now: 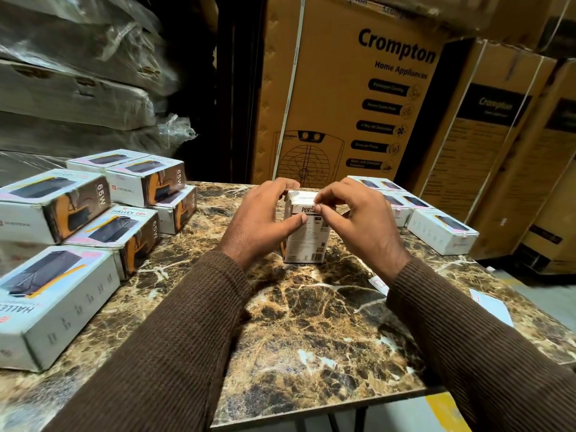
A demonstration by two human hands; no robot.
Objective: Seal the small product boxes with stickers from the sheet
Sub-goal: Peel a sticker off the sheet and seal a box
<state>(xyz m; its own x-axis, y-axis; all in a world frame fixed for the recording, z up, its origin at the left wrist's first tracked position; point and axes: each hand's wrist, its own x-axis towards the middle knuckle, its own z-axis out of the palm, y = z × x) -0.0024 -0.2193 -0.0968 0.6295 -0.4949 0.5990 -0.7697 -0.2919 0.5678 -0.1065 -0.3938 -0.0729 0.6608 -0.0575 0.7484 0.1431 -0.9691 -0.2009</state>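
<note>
While gripping the upright box (pixel 304 235) at mid-table (pixel 311 307), left hand (pixel 261 219) curled round its left side, thumb on the near face. Right hand (pixel 358 219) pinching at the top near edge, thumb and forefinger together; sticker there too small to tell. Stacked boxes (pixel 93 213) to the left, more boxes (pixel 430 219) to the right. Sheet (pixel 492 307) near the right sleeve. Cartons (pixel 358 88) behind.
</note>
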